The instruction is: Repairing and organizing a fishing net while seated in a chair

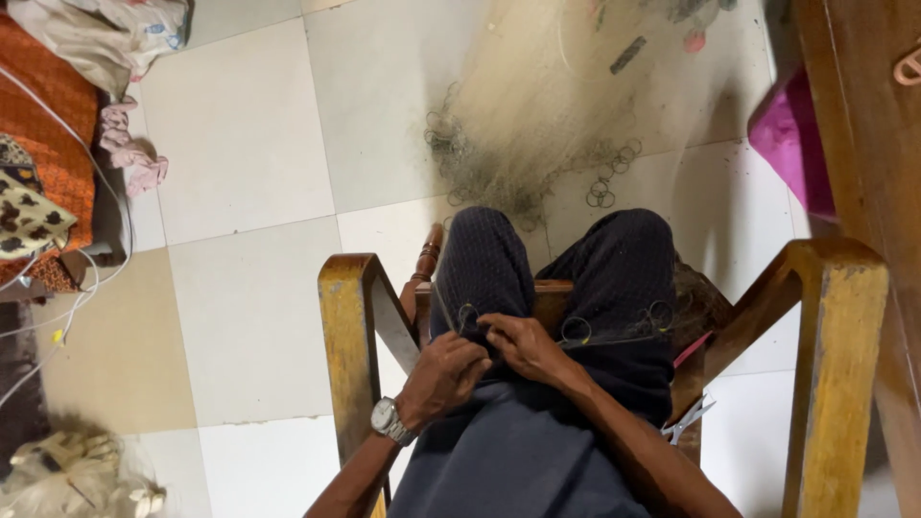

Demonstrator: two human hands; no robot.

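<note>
Both hands, left hand (443,372) & right hand (523,345), fingers pinching fishing net (537,125) edge w/ metal rings (576,329) on lap above the wooden chair (350,326), most of the net heaped on floor beyond knees, prob. lots left.

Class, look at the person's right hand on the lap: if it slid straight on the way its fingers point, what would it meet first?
The right hand points toward the left hand, which it appears to touch already, so it would likely meet that first, with the fishing net line between them. Depth is unclear.
</note>
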